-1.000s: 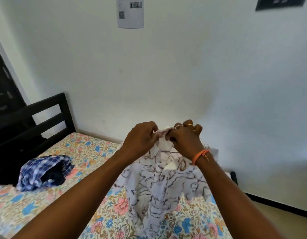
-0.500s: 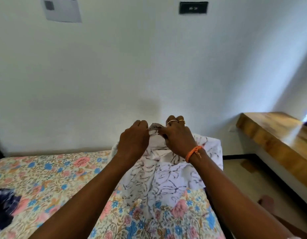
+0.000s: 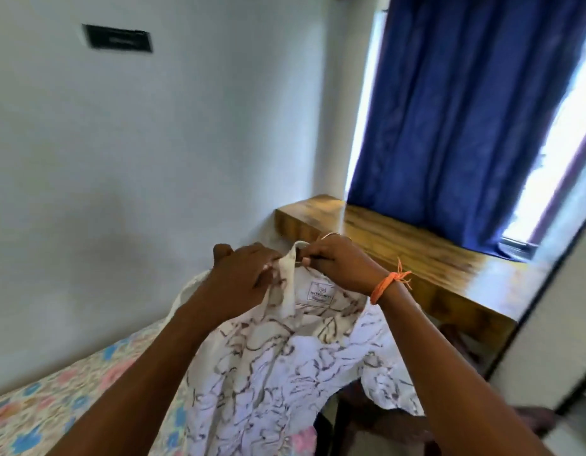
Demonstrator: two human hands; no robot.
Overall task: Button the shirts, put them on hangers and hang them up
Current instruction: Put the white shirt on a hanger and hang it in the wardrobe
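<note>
View has swung right since earlier: blue checked garment gone, curtain [image 3: 466,120] now in view. One white printed shirt [image 3: 278,366] held up over bed [image 3: 54,399]; left hand [image 3: 242,284] and right hand [image 3: 341,264] fingers pinch its collar

A blue curtain [image 3: 456,110] hangs above a wooden ledge [image 3: 416,258] beside the floral bedsheet [image 3: 54,413].

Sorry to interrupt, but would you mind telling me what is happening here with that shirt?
A person is holding a white patterned shirt up by its collar above a bed with a floral sheet. The left hand pinches the collar fabric, and the right hand grips the top, where a thin dark piece, possibly a hanger hook, shows. The shirt's front looks closed and it is not hung anywhere yet. A wooden ledge and a blue curtain lie ahead.
</note>
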